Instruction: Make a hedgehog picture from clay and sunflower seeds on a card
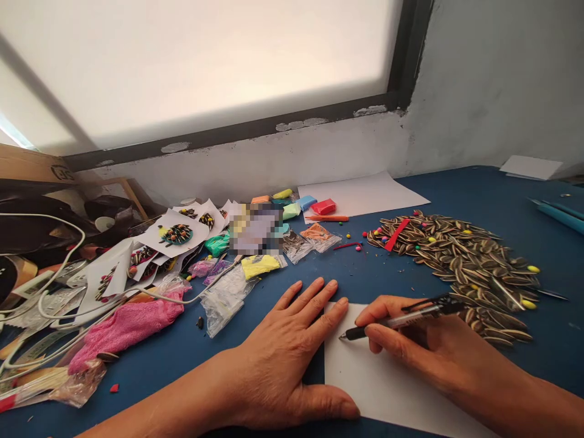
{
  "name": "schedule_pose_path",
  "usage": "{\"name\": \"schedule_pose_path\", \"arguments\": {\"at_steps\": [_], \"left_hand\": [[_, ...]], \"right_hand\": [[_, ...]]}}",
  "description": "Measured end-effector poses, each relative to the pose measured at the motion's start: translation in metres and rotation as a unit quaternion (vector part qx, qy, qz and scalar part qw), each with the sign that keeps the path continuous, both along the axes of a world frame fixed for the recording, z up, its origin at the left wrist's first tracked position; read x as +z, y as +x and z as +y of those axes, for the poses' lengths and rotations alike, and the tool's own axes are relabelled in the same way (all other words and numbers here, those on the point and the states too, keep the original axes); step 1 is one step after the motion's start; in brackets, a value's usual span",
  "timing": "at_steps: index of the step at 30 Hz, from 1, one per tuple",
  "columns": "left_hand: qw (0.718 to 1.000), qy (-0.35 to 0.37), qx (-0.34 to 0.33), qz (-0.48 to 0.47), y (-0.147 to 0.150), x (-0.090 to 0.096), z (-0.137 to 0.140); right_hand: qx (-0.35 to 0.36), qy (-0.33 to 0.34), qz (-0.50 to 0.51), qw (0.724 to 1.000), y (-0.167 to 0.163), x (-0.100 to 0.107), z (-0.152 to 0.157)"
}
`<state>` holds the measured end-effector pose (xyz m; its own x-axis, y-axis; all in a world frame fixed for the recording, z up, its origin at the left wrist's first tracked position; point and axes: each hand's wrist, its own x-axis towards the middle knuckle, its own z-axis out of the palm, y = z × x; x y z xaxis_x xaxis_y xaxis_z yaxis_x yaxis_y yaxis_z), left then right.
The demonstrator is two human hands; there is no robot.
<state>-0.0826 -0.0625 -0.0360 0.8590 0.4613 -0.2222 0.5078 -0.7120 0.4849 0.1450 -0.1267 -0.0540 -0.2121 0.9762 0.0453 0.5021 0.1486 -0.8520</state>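
My right hand [429,340] grips a black-and-clear pen [404,317], its tip at the upper left part of a white sheet of paper [365,380]. Whether the tip touches the paper I cannot tell; no mark shows on the visible part. My left hand [287,353] lies flat with fingers apart, its thumb and index finger over the sheet's left edge and the rest on the blue tabletop. Just beyond my right hand spreads a heap of striped sunflower seeds [469,261], with small coloured balls and a red strip [396,235] among them.
Left of my hands lie a pink cloth [132,325], a white cable [43,298], plastic bags [228,301] and seed-decorated paper cards [171,234]. Coloured clay packs [323,207] and a larger white sheet [365,191] lie near the wall. A teal object [559,214] is at far right.
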Motion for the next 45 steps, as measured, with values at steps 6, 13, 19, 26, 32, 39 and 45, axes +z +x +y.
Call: {"name": "schedule_pose_path", "arguments": {"at_steps": [6, 13, 19, 26, 32, 39, 45], "left_hand": [[1.000, 0.004, -0.011, -0.020, -0.0034, -0.0016, 0.0010], [1.000, -0.004, -0.002, -0.003, -0.0001, 0.0017, -0.0001], [1.000, -0.006, 0.003, -0.016, -0.0002, 0.0032, -0.0010], [1.000, -0.003, 0.008, -0.019, -0.0019, -0.0014, -0.0009], [1.000, -0.008, 0.004, -0.005, -0.0010, 0.0008, -0.0008], [1.000, -0.009, 0.002, -0.005, -0.0021, -0.0004, -0.0007], [1.000, -0.010, 0.003, 0.018, 0.0014, 0.0026, -0.0009]], "right_hand": [[-0.010, -0.029, 0.006, 1.000, 0.0020, -0.0001, -0.0010], [-0.006, -0.031, 0.009, 0.999, 0.0030, -0.0029, -0.0005], [-0.012, -0.001, 0.013, 1.000, -0.0001, 0.0000, -0.0010], [-0.016, -0.016, 0.005, 1.000, 0.0005, -0.0018, -0.0019], [-0.008, -0.015, 0.013, 1.000, 0.0011, -0.0019, -0.0013], [-0.012, -0.019, 0.013, 1.000, 0.0002, 0.0006, -0.0004], [-0.011, -0.037, 0.019, 0.999, 0.0023, -0.0018, -0.0004]]}}
